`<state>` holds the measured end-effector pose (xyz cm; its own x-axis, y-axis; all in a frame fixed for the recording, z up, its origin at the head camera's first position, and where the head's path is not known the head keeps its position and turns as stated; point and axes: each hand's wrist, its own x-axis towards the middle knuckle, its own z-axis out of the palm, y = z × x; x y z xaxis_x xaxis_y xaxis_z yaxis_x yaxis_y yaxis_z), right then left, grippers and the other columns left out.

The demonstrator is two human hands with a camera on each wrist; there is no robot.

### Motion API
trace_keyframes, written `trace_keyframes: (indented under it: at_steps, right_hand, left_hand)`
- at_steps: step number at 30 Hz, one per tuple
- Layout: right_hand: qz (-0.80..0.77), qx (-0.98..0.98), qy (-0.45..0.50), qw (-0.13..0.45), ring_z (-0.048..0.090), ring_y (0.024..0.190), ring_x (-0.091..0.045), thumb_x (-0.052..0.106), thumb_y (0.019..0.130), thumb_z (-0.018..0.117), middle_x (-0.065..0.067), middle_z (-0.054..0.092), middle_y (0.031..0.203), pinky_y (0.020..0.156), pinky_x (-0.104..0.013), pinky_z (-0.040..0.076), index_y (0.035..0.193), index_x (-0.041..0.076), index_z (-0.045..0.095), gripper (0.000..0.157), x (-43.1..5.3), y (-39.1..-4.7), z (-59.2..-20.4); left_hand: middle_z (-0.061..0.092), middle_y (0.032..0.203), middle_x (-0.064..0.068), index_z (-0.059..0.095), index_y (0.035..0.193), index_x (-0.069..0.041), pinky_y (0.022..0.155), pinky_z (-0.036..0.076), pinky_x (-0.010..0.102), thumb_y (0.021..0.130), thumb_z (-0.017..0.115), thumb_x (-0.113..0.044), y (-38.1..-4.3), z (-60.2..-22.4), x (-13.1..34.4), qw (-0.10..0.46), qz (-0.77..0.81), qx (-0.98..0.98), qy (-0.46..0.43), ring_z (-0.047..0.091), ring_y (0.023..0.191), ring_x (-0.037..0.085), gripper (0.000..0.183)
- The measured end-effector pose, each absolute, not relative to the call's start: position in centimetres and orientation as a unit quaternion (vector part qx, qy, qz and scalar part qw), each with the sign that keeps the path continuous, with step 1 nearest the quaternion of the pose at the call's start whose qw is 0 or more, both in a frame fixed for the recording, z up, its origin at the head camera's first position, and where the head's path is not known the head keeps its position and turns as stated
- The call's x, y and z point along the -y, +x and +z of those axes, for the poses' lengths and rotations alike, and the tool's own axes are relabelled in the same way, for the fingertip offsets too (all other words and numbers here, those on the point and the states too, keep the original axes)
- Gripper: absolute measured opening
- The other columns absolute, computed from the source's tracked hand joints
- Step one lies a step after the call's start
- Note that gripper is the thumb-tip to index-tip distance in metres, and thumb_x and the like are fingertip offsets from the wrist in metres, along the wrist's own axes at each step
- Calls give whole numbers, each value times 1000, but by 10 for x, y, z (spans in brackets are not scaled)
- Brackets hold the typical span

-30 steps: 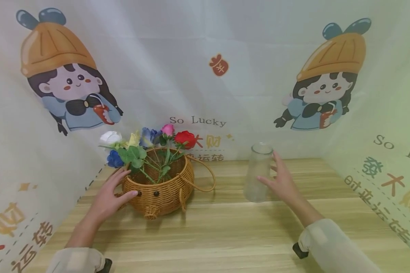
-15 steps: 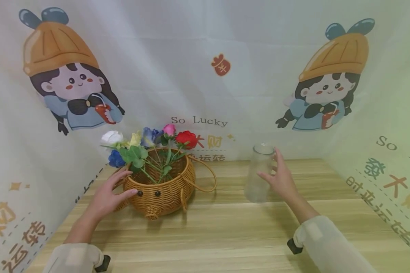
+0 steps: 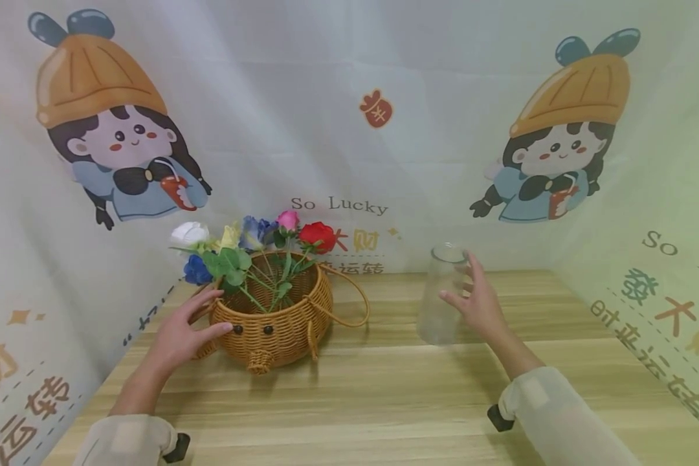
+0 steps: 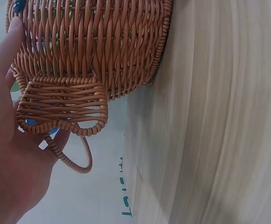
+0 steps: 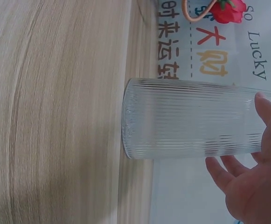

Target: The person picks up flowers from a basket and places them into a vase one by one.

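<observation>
A pig-shaped wicker basket (image 3: 291,336) with dark bead eyes stands left of centre, full of artificial flowers (image 3: 250,243). My left hand (image 3: 177,336) rests at its left side. In the left wrist view, the thumb (image 4: 9,44) reaches the wicker beside an eye; the other fingers lie partly hidden behind a woven ear (image 4: 63,105). A clear ribbed glass vase (image 3: 439,310) stands upright to the right. My right hand (image 3: 483,307) is at the vase's right side, fingers extended; in the right wrist view, its thumb (image 5: 266,107) overlaps the upper glass and its fingertips lie along one side.
Both objects stand on a wood-grain tabletop (image 3: 361,388). Behind it hangs a pale printed cloth (image 3: 338,155) that also covers both sides. The basket's looped handle (image 3: 361,304) sticks out toward the vase.
The head view has shifted slightly. Both hands stay beside the basket and the vase, and neither object has visibly moved.
</observation>
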<state>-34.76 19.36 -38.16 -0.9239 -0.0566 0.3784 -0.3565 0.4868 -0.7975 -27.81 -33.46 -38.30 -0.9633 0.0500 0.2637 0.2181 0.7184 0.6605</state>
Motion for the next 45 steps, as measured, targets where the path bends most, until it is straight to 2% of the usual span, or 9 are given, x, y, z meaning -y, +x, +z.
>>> trace_keyframes:
  at_steps: [17,37,45]
  right_hand:
    - [487,850,128,154,50,135,-60,5,97,73,-33,39,159,109,-62,50,167,6,9,95,-190,-348,-379]
    - [494,846,126,157,50,136,-59,6,98,73,-32,39,159,111,-63,48,168,8,8,95,-192,-345,-384]
    - [495,845,128,158,49,135,-61,3,98,71,-33,38,159,110,-63,49,167,5,7,95,-192,-343,-384]
  left_hand:
    - [28,169,25,46,156,-11,113,41,71,94,79,-42,-280,-380,336,105,-377,919,-54,42,146,54,77]
    - [29,171,19,50,153,-11,117,39,68,92,82,-36,-284,-387,313,120,-415,900,-61,42,147,50,74]
    - [31,170,21,52,151,-9,120,38,64,92,83,-31,-284,-392,297,125,-436,889,-66,42,146,52,70]
